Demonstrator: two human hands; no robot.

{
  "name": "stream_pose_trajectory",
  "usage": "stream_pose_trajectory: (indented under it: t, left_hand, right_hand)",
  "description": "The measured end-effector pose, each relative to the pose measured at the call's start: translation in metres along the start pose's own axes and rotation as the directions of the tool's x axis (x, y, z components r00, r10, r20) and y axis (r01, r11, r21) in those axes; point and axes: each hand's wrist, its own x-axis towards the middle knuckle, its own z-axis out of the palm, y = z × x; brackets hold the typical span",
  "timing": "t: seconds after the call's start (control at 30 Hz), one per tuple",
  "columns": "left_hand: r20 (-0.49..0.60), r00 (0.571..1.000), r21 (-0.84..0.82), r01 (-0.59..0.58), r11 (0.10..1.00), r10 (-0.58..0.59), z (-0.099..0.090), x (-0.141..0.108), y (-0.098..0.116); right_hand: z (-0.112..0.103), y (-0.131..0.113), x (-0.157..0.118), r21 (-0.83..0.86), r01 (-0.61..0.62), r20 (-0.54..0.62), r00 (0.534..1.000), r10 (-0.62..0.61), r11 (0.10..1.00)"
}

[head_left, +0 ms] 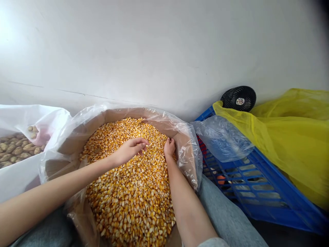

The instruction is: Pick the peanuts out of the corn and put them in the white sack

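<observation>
A heap of loose yellow-orange corn kernels (131, 199) fills a cardboard box (186, 161) lined with clear plastic. Over the middle of the heap is my left hand (132, 149), its fingers loosely bent and apart, with nothing visible in them. My right hand (169, 147) is at the right side of the heap, close to the box wall. Its fingers are curled in, and what they hold, if anything, is hidden. The clear plastic liner (89, 115) folds out over the box rim all round.
On the left, a white bag (23, 115) holds shelled-looking nuts (19, 149), perhaps peanuts in their shells. A blue plastic crate (267, 202) stands tilted at right, with yellow mesh (290, 137), clear plastic (223, 137) and a black round basket (239, 98) on it. Behind runs a white wall (164, 51).
</observation>
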Motion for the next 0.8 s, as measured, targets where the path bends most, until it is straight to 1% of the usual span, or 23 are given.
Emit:
stream_pose_trajectory:
  t: [0.13,0.3,0.43,0.6,0.7,0.8]
  left_hand:
    - [0.031,1.0,0.014,0.0,1.0,0.0,0.0,0.001,-0.002]
    - [0.031,0.999,0.035,0.018,0.999,-0.019,-0.001,0.0,-0.002]
    - [0.033,0.999,0.048,0.016,0.999,-0.018,0.0,0.0,-0.001]
    - [0.05,0.998,0.043,0.034,0.999,-0.036,0.0,0.002,-0.003]
    - [0.065,0.998,0.051,0.024,0.998,-0.027,-0.001,0.002,-0.004]
    - [0.066,0.997,0.072,0.038,0.997,-0.043,-0.002,0.001,-0.003]
  right_hand:
    - [-0.003,0.006,0.009,0.057,-0.045,0.071,0.997,0.041,0.997]
    - [-0.005,0.009,0.015,0.165,-0.045,0.123,0.992,0.025,0.985]
    - [-0.003,0.008,0.018,0.276,-0.033,0.159,0.987,-0.012,0.961]
    - [0.003,0.011,0.026,0.465,-0.031,0.227,0.97,-0.085,0.885]
    - [0.005,0.014,0.029,0.505,-0.02,0.252,0.96,-0.125,0.863]
    - [0.005,0.011,0.028,0.542,-0.049,0.304,0.942,-0.142,0.839]
